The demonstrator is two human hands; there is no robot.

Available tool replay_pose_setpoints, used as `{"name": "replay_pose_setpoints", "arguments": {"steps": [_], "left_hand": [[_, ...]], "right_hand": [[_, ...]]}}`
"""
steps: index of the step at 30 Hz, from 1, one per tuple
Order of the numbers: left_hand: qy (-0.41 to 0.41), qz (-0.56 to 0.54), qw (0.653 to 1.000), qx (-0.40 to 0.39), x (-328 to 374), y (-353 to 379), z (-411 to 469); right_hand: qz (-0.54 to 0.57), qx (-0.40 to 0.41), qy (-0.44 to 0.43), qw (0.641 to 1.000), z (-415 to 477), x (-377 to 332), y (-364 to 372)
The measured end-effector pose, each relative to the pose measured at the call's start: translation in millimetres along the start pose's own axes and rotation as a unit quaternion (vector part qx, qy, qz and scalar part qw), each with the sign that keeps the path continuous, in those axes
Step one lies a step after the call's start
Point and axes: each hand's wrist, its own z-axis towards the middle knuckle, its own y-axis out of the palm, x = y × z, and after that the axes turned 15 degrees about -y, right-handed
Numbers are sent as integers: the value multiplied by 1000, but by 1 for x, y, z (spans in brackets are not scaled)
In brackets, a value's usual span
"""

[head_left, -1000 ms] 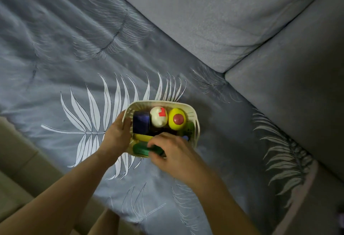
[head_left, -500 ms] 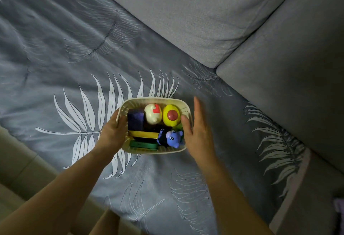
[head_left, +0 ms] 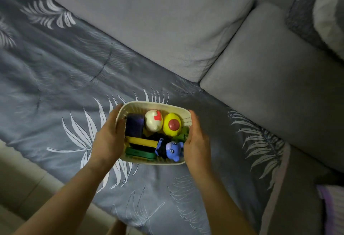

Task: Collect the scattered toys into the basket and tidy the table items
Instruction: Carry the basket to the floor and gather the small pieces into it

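Item 1: basket (head_left: 158, 104), cream plastic with slotted walls, resting on the grey leaf-print blanket (head_left: 55, 78). I see it gripped at both short ends.

Item 2: left hand (head_left: 108, 136), fingers (head_left: 119, 108) curled over the basket's left rim and wall, thumb along the outside; closed on the basket.

Item 3: right hand (head_left: 195, 141), palm pressed flat to the basket's right wall, fingers (head_left: 192, 117) extended up along the rim, the thumb edge just inside; it clasps the basket rather than any toy.

Contents, placed between the two sets of fingers:
- purple block (head_left: 134, 126), just beside the left fingers, far-left corner.
- white egg-shaped toy with a red mark (head_left: 154, 120), middle of the far row, touching the purple block's side.
- yellow egg-shaped toy with a red disc (head_left: 172, 124), far row, nearest the right fingers.
- yellow flat piece (head_left: 141, 140), below the purple block, near the left palm.
- green flat piece (head_left: 140, 154), nearest row, just under the yellow flat piece.
- blue bear-like figure (head_left: 173, 151), near-right corner, touching the right thumb side.
- green toy (head_left: 181, 134), partly hidden beneath the yellow egg and the right hand; I cannot tell its shape.
- dark item in the middle (head_left: 154, 137); too dim for me to identify.

Surroundings: grey sofa cushions (head_left: 167, 20) beyond the fingertips, well apart from the basket.
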Motion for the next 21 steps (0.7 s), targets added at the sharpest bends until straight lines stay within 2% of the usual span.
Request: {"name": "replay_pose_setpoints", "arguments": {"steps": [3, 5, 7, 9, 11, 15, 19, 21], "left_hand": [[75, 115, 988, 66, 46, -16, -38], [123, 176, 975, 59, 79, -26, -67], [148, 214, 964, 47, 112, -33, -86], [177, 245, 952, 43, 146, -40, -105], [213, 274, 937, 35, 179, -50, -127], [287, 276, 917, 12, 234, -71, -159], [348, 303, 887, -7, 271, -88, -173], [395, 298, 869, -27, 285, -98, -183]], "right_hand": [[-16, 21, 11, 1000, -19, -34, -53], [-36, 42, 18, 998, -31, -53, -94], [-11, 68, 17, 998, -39, -71, -130], [-37, 75, -7, 996, -52, -91, -166], [-69, 107, 13, 992, -70, -114, -203], [-101, 152, 65, 981, -95, -155, -250], [-192, 162, 87, 964, -117, -190, -277], [-180, 191, 118, 958, -130, -212, -283]]}}
